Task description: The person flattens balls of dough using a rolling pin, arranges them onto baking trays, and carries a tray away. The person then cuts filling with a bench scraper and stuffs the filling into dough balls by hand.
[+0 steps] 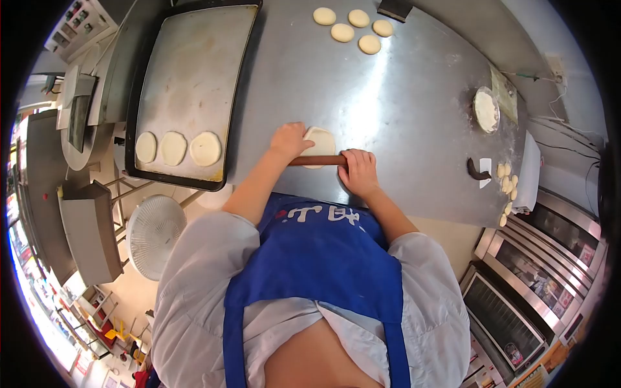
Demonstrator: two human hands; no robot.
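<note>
A brown rolling pin (317,160) lies level across the lower part of a flat, pale dough round (321,143) on the metal table (278,84). My left hand (290,140) is at the pin's left end, its fingers bent and its thumb reaching to the dough's left edge. At the right end, my right hand (359,171) rests over the pin with its fingers curled on it. Part of the dough is hidden under the pin.
Left of my hands sits a black-rimmed tray (238,84) with three flat dough rounds (173,149). Several thicker dough rounds (342,32) lie at the far edge near a dark block (395,9). A bowl of white flour (486,110) and small dough pieces (506,181) are at the right.
</note>
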